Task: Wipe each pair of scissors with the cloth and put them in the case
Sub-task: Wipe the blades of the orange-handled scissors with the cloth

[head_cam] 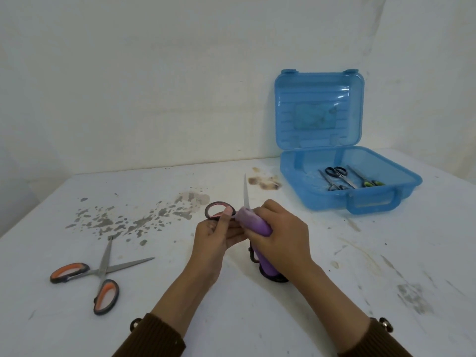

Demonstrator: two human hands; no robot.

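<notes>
A pair of scissors [245,194] stands blade-up above the tabletop [334,279], the left hand [216,240] pinching its dark handle loop and the right hand [283,235] gripping a purple cloth [253,222] wrapped round it. Orange-handled scissors [100,274] lie splayed at left; the open blue case [332,199] at right holds three pairs

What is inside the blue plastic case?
Three pairs of scissors lie in the open translucent blue plastic case: a black-handled pair, a grey-handled pair, a green-handled pair. Its front wall hides the floor nearest it.
</notes>
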